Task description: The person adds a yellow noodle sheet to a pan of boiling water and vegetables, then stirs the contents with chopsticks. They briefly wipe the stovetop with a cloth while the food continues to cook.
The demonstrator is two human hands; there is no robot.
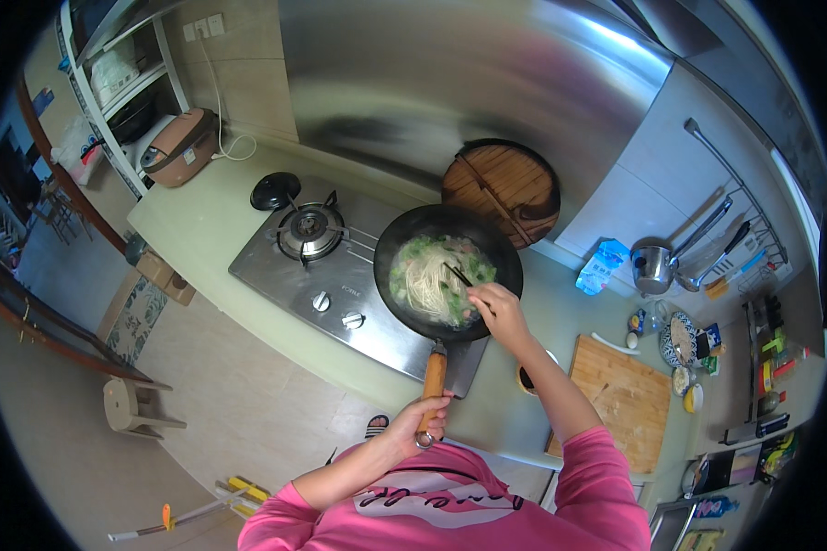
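A black wok sits over the right burner of the gas cooktop. Pale noodles lie in the wok among chopped green vegetables, small pink pieces and cloudy liquid. My left hand is closed around the wok's wooden handle. Above the wok's right side, my right hand grips dark chopsticks, whose tips reach into the noodles. The burner under the wok is hidden.
Behind the wok a round wooden lid leans against the steel backsplash. At left are the bare burner, a black lid and a rice cooker. A wooden cutting board, a patterned bowl and a dark-filled bowl stand at right.
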